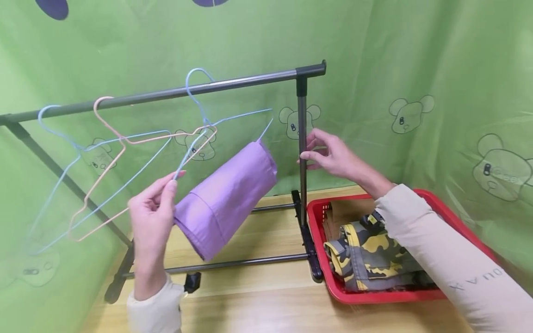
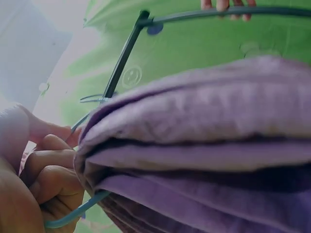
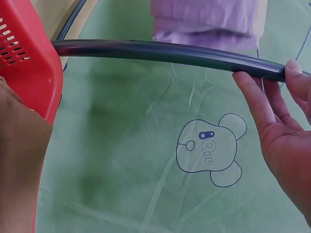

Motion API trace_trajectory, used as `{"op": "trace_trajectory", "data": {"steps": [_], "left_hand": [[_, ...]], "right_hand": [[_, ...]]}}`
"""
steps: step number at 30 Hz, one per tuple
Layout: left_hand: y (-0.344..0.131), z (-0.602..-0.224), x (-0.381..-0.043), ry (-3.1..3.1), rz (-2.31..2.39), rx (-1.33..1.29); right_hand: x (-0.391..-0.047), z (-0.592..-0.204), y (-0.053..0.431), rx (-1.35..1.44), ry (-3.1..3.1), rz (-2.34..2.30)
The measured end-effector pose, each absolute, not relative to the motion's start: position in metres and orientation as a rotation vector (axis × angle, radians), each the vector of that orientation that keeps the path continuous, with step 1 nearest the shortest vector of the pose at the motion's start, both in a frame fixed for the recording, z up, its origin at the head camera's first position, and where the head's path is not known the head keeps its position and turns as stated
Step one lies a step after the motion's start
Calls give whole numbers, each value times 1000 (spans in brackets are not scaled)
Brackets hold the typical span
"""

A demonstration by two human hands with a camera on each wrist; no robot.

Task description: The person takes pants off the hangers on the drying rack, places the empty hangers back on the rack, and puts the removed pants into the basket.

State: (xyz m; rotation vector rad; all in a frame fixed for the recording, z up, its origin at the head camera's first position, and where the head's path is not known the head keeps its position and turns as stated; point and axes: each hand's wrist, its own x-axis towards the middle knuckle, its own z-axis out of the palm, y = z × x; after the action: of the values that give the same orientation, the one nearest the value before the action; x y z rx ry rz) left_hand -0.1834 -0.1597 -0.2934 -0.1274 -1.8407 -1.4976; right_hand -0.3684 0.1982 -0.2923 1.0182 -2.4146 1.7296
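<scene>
My left hand [image 1: 151, 215] pinches one sloping arm of a light blue hanger [image 1: 189, 155] between thumb and fingers. The hook of this hanger goes over the rack's top rail [image 1: 245, 82]. A folded purple garment [image 1: 229, 199] hangs over the hanger's lower part, tilted down toward my left hand. In the left wrist view the garment's layered folds [image 2: 194, 121] lie right beside my fingers. My right hand [image 1: 331, 155] holds the rack's upright post [image 1: 303, 180], with the thumb on one side and fingers on the other, as the right wrist view also shows.
Left on the rail hang a pink hanger [image 1: 109, 162] and another blue hanger [image 1: 139, 173], overlapping. A red basket [image 1: 333, 282] beside the rack's foot [image 1: 310, 249] holds a folded camouflage garment [image 1: 374, 256] and brown cloth [image 1: 347, 212]. Green printed sheeting [image 1: 366, 55] stands behind.
</scene>
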Motion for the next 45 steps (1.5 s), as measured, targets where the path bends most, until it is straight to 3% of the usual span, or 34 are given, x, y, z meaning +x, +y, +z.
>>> {"op": "trace_trajectory", "data": {"steps": [11, 19, 26, 45], "left_hand": [[-211, -279, -162, -1663, -1743, -276], [-219, -286, -157, -1791, -1715, -222], [-229, -296, -155, -1814, -1758, -472], [-232, -318, -157, -2002, -1672, -579]], "right_hand": [[-367, -290, 198, 1028, -2409, 1719], [-366, -291, 198, 1024, -2403, 1723], [-366, -295, 199, 1014, -2384, 1722], [-372, -300, 198, 979, -2375, 1634]]}}
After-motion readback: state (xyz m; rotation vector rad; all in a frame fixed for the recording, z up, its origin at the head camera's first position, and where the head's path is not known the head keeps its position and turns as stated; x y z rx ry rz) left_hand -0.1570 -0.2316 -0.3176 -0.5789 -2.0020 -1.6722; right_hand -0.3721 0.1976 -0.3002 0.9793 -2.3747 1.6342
